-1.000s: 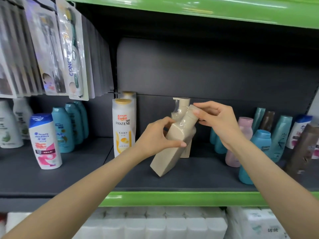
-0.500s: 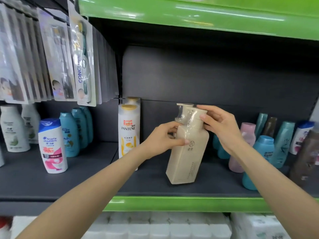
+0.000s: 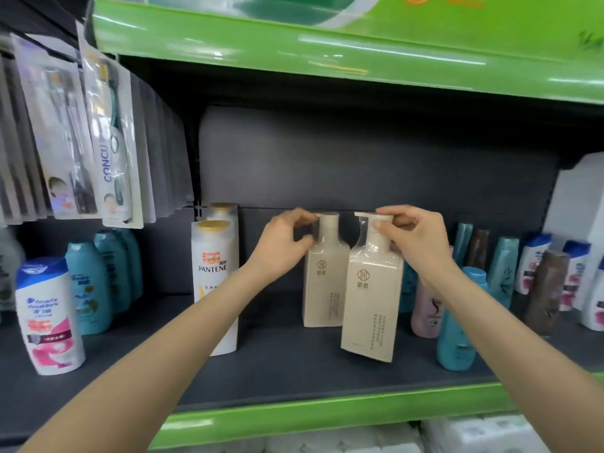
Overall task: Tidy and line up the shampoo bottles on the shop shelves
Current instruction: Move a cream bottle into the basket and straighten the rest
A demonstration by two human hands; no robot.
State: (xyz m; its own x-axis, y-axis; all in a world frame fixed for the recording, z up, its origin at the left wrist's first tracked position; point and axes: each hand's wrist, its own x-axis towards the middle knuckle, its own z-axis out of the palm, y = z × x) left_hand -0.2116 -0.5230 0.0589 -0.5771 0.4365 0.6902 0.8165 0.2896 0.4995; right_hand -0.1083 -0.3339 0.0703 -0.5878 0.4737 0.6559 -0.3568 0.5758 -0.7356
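Two beige square pump bottles stand mid-shelf on the dark shelf [image 3: 294, 371]. The front beige bottle [image 3: 371, 308] is slightly tilted, and my right hand [image 3: 413, 238] grips its pump head. The rear beige bottle [image 3: 325, 286] stands upright just behind and to the left, with my left hand [image 3: 284, 245] closed around its neck. To their left stands a white Pantene bottle [image 3: 215, 282] with a second one behind it.
A white Head & Shoulders bottle [image 3: 49, 318] and teal bottles [image 3: 88, 286] fill the left side. A teal bottle [image 3: 457, 325], a pink bottle [image 3: 426, 308] and several more crowd the right. Toothbrush packs [image 3: 108, 148] hang at upper left. A green shelf edge [image 3: 327, 416] runs in front.
The front beige bottle went from steeply tilted to nearly upright. My left hand left it and took the rear bottle's neck. The view moved closer and upward.
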